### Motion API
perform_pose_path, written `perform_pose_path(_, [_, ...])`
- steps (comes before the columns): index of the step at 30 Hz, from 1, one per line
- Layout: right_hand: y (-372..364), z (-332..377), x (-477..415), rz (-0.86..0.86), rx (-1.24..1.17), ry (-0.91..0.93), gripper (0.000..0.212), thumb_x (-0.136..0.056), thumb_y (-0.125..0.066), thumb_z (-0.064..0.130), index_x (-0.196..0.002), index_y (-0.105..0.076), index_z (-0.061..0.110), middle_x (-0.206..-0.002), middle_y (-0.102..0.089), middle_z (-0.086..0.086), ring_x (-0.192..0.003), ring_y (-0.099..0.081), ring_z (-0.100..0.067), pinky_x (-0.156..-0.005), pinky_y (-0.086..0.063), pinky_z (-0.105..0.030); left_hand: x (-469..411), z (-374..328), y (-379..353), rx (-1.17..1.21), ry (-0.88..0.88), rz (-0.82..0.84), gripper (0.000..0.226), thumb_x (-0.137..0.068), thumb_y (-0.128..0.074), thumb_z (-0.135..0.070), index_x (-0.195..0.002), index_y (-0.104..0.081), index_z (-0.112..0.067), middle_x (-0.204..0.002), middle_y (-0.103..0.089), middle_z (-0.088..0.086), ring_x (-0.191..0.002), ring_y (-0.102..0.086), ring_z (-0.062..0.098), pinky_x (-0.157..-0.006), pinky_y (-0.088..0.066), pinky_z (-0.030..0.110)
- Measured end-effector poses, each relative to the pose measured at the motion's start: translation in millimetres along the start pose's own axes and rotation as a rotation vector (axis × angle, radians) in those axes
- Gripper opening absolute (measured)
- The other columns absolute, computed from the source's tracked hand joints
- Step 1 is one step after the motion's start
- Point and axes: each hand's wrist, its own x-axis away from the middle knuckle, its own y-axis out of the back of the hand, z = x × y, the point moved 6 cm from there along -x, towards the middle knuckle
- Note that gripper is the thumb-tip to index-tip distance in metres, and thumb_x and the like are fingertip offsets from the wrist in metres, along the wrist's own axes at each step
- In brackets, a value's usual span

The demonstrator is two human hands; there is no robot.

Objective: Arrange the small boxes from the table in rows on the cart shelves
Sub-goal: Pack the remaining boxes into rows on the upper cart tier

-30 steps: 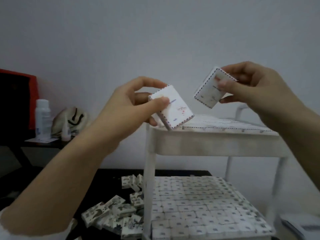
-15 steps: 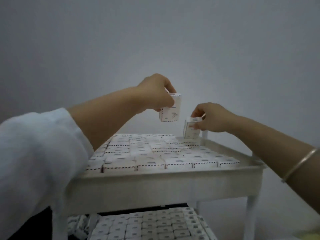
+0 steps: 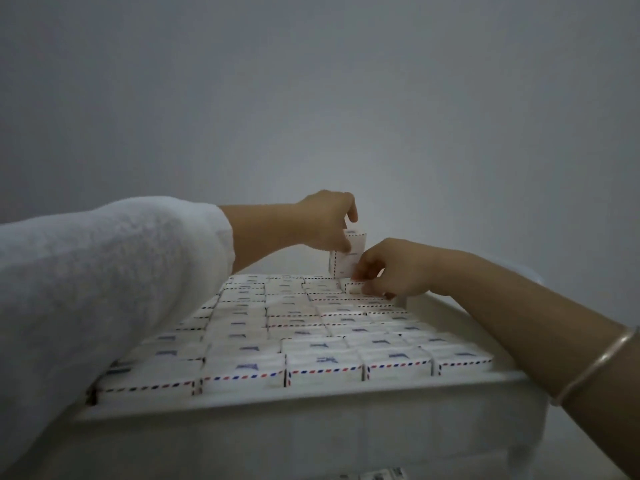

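On the cart's top shelf (image 3: 311, 401), small boxes (image 3: 325, 363) lie packed in flat rows.

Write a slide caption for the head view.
Left hand holds upright box; right hand pinches flat box on cart shelf.

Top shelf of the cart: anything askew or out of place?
Only one thing: the upright box, in the left hand grip, is held on end at the far edge while the flat rows lie level. The right hand pinches a second box low beside it. No damage shows.
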Motion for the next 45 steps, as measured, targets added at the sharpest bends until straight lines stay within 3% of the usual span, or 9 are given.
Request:
perform_pose_path(9, [-2.3, -2.2, 3.9, -0.027, -0.004, -0.055, 0.024, -0.095, -0.05, 0.006, -0.092, -0.066, 0.024, -0.081, -0.059, 0.003, -0.056, -0.056, -0.009, -0.053, -0.049, -0.017, -7.9, 1.7, -9.6, 0.28, -0.042, 0.006, 0.03, -0.08, -0.078, -0.02, -0.103, -0.059, -0.025, -0.103, -0.067, -0.003, -0.079, -0.059, 0.005, -0.069, -0.046, 0.021])
perform_pose_path(16, [4.2, 3.2, 14.8, -0.101, 0.126, -0.06, 0.047, -0.091, -0.042, 0.002, -0.101, -0.074, 0.035, -0.073, -0.046, 0.013, -0.066, -0.066, -0.018, -0.073, -0.058, -0.028, -1.1, 3.8, -28.1, 0.229, -0.041, 0.192, 0.029, -0.079, -0.079, -0.024, -0.102, -0.062, -0.027, -0.102, -0.066, -0.006, -0.081, -0.06, 0.0, -0.068, -0.042, 0.017])
perform_pose_path(20, [8.6, 6.1, 19.4, -0.162, 0.19, -0.061, 0.036, -0.092, -0.047, 0.011, -0.102, -0.072, 0.035, -0.092, -0.065, 0.007, -0.083, -0.069, -0.019, -0.083, -0.055, -0.031, 2.8, 0.6, -39.6, 0.136, -0.06, 0.291, 0.025, -0.079, -0.078, -0.028, -0.1, -0.064, -0.028, -0.091, -0.067, -0.014, -0.085, -0.06, 0.0, -0.079, -0.043, 0.021])
perform_pose_path(23, [18.0, 10.4, 26.3, -0.273, 0.201, -0.049, 0.039, -0.089, -0.048, 0.005, -0.099, -0.069, 0.036, -0.115, -0.065, 0.004, -0.103, -0.061, -0.019, -0.093, -0.051, -0.035, 12.8, -1.4, -45.0, -0.002, -0.079, 0.347, 0.02, -0.089, -0.065, -0.025, -0.108, -0.069, -0.028, -0.106, -0.069, -0.008, -0.102, -0.061, 0.01, -0.1, -0.044, 0.033])
perform_pose_path(27, [25.9, 30.2, 49.6, -0.374, 0.149, 0.013, 0.043, -0.087, -0.047, 0.0, -0.103, -0.07, 0.033, -0.108, -0.066, 0.008, -0.101, -0.06, -0.015, -0.09, -0.05, -0.035, 35.8, -9.1, -24.9, -0.141, -0.061, 0.35, 0.036, -0.098, -0.043, -0.015, -0.123, -0.064, -0.031, -0.138, -0.055, -0.004, -0.126, -0.049, 0.017, -0.108, -0.035, 0.029])
perform_pose_path(30, [28.8, 58.8, 79.5, -0.505, 0.018, 0.123, 0.031, -0.09, -0.05, 0.011, -0.097, -0.07, 0.034, -0.097, -0.067, 0.013, -0.085, -0.062, -0.011, -0.082, -0.051, -0.032, 67.1, -13.2, 24.5, -0.227, -0.045, 0.11, 0.033, -0.096, -0.046, -0.017, -0.12, -0.065, -0.029, -0.125, -0.063, -0.004, -0.115, -0.056, 0.017, -0.097, -0.042, 0.029])
perform_pose_path(35, [-4.4, 132.3, 147.4, -0.663, -0.41, 0.374, 0.004, -0.085, -0.06, 0.034, -0.082, -0.059, 0.035, -0.072, -0.064, 0.013, -0.056, -0.06, -0.004, -0.058, -0.051, -0.027, 188.7, -3.8, 104.0, -0.038, -0.085, -0.206, 0.016, -0.094, -0.054, -0.023, -0.088, -0.066, -0.033, -0.073, -0.069, -0.016, -0.058, -0.063, -0.005, -0.053, -0.043, 0.015])
perform_pose_path(40, [-95.2, 223.2, 178.4, -0.446, -0.567, 0.61, 0.006, -0.086, -0.062, 0.028, -0.083, -0.058, 0.03, -0.065, -0.063, 0.008, -0.048, -0.054, -0.005, -0.047, -0.036, -0.015, 323.0, 51.8, 101.8, 0.236, -0.022, -0.3, 0.02, -0.093, -0.055, -0.014, -0.084, -0.069, -0.025, -0.067, -0.069, -0.01, -0.042, -0.055, 0.004, -0.043, -0.037, 0.009])
perform_pose_path(45, [-201.1, 287.0, 154.5, -0.187, -0.526, 0.627, 0.006, -0.091, -0.059, 0.028, -0.09, -0.056, 0.033, -0.065, -0.06, 0.008, -0.055, -0.054, -0.004, -0.048, -0.035, -0.016, 427.6, 173.1, 45.3, 0.33, 0.319, -0.31, 0.021, -0.095, -0.055, -0.013, -0.083, -0.068, -0.023, -0.067, -0.069, -0.005, -0.044, -0.059, 0.013, -0.046, -0.046, 0.019])
